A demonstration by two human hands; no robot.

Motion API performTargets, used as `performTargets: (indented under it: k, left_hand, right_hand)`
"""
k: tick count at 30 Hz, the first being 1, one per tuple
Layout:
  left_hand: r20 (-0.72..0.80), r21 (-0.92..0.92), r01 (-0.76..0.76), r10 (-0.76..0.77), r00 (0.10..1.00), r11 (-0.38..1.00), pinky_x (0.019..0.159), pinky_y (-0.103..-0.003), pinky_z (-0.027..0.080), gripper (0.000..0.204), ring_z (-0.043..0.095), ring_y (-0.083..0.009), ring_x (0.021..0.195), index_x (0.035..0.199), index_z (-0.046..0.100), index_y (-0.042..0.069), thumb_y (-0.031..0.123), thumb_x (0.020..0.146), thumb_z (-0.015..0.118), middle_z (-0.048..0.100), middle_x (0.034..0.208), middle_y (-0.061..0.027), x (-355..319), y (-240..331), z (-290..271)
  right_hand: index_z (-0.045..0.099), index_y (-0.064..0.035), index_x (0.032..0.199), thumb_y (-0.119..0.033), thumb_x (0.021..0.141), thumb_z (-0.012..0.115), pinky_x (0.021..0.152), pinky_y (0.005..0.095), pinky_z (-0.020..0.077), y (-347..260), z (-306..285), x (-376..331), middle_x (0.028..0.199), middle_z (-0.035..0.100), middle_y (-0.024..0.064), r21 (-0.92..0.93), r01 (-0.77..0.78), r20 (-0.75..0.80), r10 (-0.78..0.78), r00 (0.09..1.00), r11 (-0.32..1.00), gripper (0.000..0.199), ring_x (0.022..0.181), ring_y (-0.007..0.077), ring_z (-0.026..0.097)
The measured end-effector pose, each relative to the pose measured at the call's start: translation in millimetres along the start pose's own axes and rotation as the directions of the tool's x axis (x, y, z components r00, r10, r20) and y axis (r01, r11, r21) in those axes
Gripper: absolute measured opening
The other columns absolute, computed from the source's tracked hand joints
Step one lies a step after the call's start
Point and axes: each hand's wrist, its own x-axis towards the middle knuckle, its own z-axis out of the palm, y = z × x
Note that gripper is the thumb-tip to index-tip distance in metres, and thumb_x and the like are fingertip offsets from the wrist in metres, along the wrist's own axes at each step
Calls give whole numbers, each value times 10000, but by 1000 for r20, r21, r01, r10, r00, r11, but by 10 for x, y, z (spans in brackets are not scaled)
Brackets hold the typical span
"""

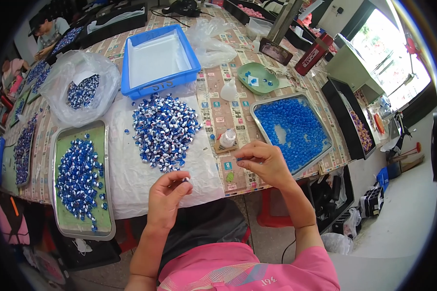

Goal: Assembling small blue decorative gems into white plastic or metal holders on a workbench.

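Head view, table edge. Left hand [166, 198] — fingers curled, thumb and forefinger pinched on a small bead [185, 179], white and blue, at the very fingertips; the bead sits just past the near edge of the white cloth [131, 174]. Right hand [264, 162] — raised a little higher and to the right, fingertips drawn together toward the left; a tiny blue piece [239, 159] shows at the tips, too small to tell more. The two hands are near each other but apart.

Between and above the hands: a loose pile [164, 131] of blue-and-white beads on the cloth, its near edge just beyond the left fingertips. Beside the right hand, a small white bottle [227, 138] standing on a tan pad, close to the knuckles.

Right of that: a metal tray [325, 145] filled with plain blue beads, one bare patch in the middle. Left: a metal tray with green liner [65, 220] holding blue-and-white beads in rows.

Farther back: a blue bin [160, 85], white-lined; a clear bag [63, 111] with more beads; a green oval dish [257, 77] with a few blue pieces.

Far left corner: another person at the same long table, with further trays of beads.
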Motion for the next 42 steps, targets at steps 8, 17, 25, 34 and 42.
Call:
performTargets:
  k: [8, 17, 25, 34, 42]
  left_hand:
    - [126, -287, 159, -127, 984, 944, 871, -287, 556, 250, 663, -149, 958, 1203, 611, 6, 45, 957, 594, 664, 1088, -77, 27, -33, 4]
    - [132, -301, 224, -192, 972, 927, 850, -293, 565, 231, 665, -171, 949, 1174, 612, 2, 36, 946, 603, 664, 1047, -82, -47, -41, 31]
    - [175, -304, 261, -216, 961, 916, 870, -277, 556, 229, 663, -147, 952, 1175, 616, 3, 50, 951, 611, 661, 1047, -58, -107, 12, -34]
    - [163, -314, 256, -214, 963, 914, 848, -275, 558, 234, 665, -154, 935, 1175, 608, 10, 45, 944, 618, 658, 1055, -70, -78, -8, 6]
    - [202, -353, 274, -213, 956, 895, 834, -279, 568, 249, 673, -166, 928, 1193, 587, 6, 40, 948, 608, 664, 1058, -86, -1, -127, 12]
  right_hand:
    - [737, -13, 986, 39, 796, 734, 710, 208, 509, -35, 64, 101, 970, 655, 53, 37, 37, -42, -36, 998, 999, 197, 855, 94, 634]
    - [740, -24, 953, -11, 787, 742, 662, 228, 504, -125, 132, 387, 909, 687, 55, -262, 96, -171, -144, 975, 960, 167, 763, 110, 646]
    - [732, -27, 930, -27, 778, 711, 654, 326, 517, -231, 269, 546, 852, 688, 113, -363, 97, -98, -142, 985, 927, 153, 727, 243, 659]
    - [744, -47, 935, -11, 778, 733, 642, 264, 501, -250, 325, 406, 883, 717, 63, -283, 159, -118, -199, 973, 946, 161, 751, 147, 652]
    - [739, -24, 962, 56, 758, 724, 679, 254, 520, -416, 615, -62, 919, 722, 83, 20, 220, 57, -221, 974, 975, 220, 812, 150, 664]
